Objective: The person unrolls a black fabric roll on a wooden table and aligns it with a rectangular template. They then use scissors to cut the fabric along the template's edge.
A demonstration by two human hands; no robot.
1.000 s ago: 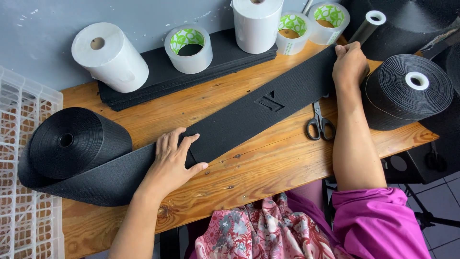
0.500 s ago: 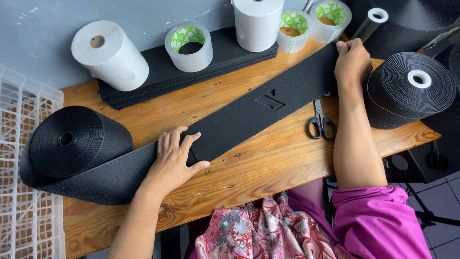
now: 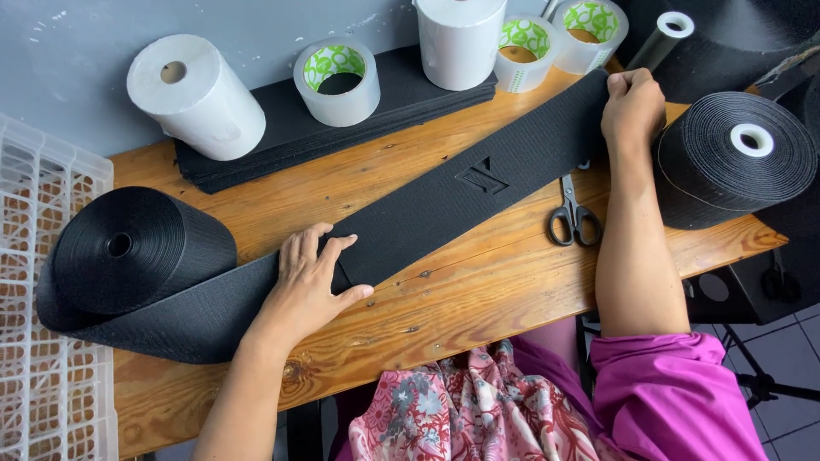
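The left hand (image 3: 309,277) lies flat, fingers spread, on a black webbing strip (image 3: 444,201) running diagonally across the wooden bench (image 3: 478,290) from a big black roll (image 3: 128,252) at left. Scissors (image 3: 574,213) lie just beside it. Farther right, the right hand (image 3: 632,107) seems to pinch the strip's end.

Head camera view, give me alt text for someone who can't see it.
A left hand presses flat on a wide black strip unrolled from a black roll across a wooden table; the right hand grips its far end, scissors beside it.

Strap (image 3: 444,201) across table (image 3: 478,299), big roll (image 3: 128,248) at left, scissors (image 3: 574,213) just right of strap
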